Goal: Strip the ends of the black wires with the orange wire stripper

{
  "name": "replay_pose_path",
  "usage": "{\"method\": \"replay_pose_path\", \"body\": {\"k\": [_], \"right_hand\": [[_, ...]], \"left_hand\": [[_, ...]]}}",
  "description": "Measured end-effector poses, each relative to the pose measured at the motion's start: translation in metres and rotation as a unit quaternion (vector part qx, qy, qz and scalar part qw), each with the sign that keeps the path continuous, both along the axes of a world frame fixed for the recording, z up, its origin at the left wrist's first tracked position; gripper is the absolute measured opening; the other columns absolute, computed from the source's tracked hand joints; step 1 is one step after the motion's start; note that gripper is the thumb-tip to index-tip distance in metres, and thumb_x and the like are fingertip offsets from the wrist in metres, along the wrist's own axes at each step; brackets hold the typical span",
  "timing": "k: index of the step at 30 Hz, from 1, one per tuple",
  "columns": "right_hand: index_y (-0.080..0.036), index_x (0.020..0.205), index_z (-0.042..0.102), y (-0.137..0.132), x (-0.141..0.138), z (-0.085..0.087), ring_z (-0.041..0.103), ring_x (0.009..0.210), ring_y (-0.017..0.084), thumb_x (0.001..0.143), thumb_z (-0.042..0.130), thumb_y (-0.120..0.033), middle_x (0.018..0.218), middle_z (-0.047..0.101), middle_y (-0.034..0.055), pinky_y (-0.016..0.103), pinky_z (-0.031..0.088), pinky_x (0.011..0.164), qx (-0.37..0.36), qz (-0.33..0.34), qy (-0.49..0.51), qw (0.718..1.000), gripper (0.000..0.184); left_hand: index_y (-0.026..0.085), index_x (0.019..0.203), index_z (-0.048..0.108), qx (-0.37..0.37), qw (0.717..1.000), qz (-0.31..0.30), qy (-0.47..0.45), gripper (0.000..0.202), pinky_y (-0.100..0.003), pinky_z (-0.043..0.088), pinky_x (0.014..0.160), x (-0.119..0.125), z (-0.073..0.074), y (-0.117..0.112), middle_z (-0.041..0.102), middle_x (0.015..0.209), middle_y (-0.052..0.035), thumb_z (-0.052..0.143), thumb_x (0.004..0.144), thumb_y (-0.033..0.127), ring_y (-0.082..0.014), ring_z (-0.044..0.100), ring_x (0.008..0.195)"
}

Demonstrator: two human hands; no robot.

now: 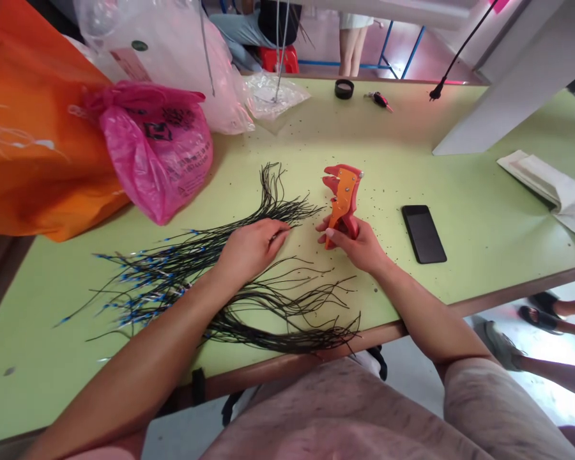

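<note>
Green table top holds a big bunch of black wires, blue tips on one end and none on the other, I see, with the left hand lying flat on them and the right hand gripping orange wire strippers.

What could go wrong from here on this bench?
The black wires under the left hand lie loose and crossed, so they could tangle, and ends near the table's front edge might slip off. The orange wire stripper in the right hand could snag nearby strands.
</note>
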State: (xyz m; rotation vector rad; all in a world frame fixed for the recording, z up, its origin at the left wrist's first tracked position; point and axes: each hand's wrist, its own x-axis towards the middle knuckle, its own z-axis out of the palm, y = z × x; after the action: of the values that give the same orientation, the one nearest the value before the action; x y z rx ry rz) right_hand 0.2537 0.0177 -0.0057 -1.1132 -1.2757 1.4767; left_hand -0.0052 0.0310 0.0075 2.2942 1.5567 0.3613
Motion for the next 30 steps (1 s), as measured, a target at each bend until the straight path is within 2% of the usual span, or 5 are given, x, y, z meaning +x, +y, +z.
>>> {"method": "replay_pose_path", "body": {"k": [4,9,19,25,30], "right_hand": [[-0.020,0.111,0.068,0.000,-0.001,0.001,0.078,0.092,0.019,0.089,0.088,-0.053,0.117,0.079,0.0108,0.034,0.066,0.076,0.003,0.001,0.005,1.000,0.044],[-0.019,0.110,0.069,-0.002,-0.002,0.002,0.078,0.092,0.020,0.090,0.087,-0.050,0.117,0.079,0.0107,0.034,0.065,0.076,0.010,0.008,0.002,1.000,0.041],[-0.018,0.110,0.069,-0.002,-0.002,-0.002,0.078,0.092,0.020,0.091,0.086,-0.045,0.119,0.079,0.0119,0.035,0.065,0.077,0.024,0.021,0.008,0.999,0.037],[-0.018,0.110,0.069,-0.001,-0.003,-0.004,0.079,0.092,0.020,0.089,0.087,-0.045,0.116,0.080,0.0119,0.035,0.066,0.077,0.024,0.032,0.015,0.999,0.039],[-0.017,0.112,0.071,-0.002,0.002,-0.001,0.078,0.090,0.020,0.089,0.089,-0.048,0.108,0.079,0.0093,0.034,0.066,0.077,0.012,0.099,0.029,0.995,0.042]], "left_hand": [[0.019,0.125,0.077,-0.013,0.985,0.037,0.168,0.040,-0.041,0.057,0.081,0.011,-0.001,0.007,0.082,0.123,-0.0174,0.048,0.105,0.038,-0.0359,0.080,0.102],[0.018,0.109,0.078,-0.043,0.975,0.049,0.211,0.033,-0.039,0.053,0.078,0.018,0.002,0.015,0.083,0.111,-0.0188,0.048,0.100,0.029,-0.0357,0.079,0.097],[0.016,0.106,0.079,-0.029,0.966,-0.074,0.246,0.032,-0.042,0.057,0.087,0.007,0.006,0.021,0.077,0.114,-0.0199,0.049,0.098,0.026,-0.0369,0.074,0.111],[0.014,0.103,0.077,0.002,0.982,-0.063,0.180,0.027,-0.047,0.057,0.098,0.007,0.006,0.016,0.077,0.114,-0.0240,0.052,0.093,0.021,-0.0402,0.072,0.117],[0.018,0.116,0.069,-0.022,0.997,0.068,-0.036,0.032,-0.038,0.057,0.084,-0.010,0.003,-0.007,0.079,0.100,-0.0114,0.054,0.096,0.038,-0.0279,0.074,0.089]]}}
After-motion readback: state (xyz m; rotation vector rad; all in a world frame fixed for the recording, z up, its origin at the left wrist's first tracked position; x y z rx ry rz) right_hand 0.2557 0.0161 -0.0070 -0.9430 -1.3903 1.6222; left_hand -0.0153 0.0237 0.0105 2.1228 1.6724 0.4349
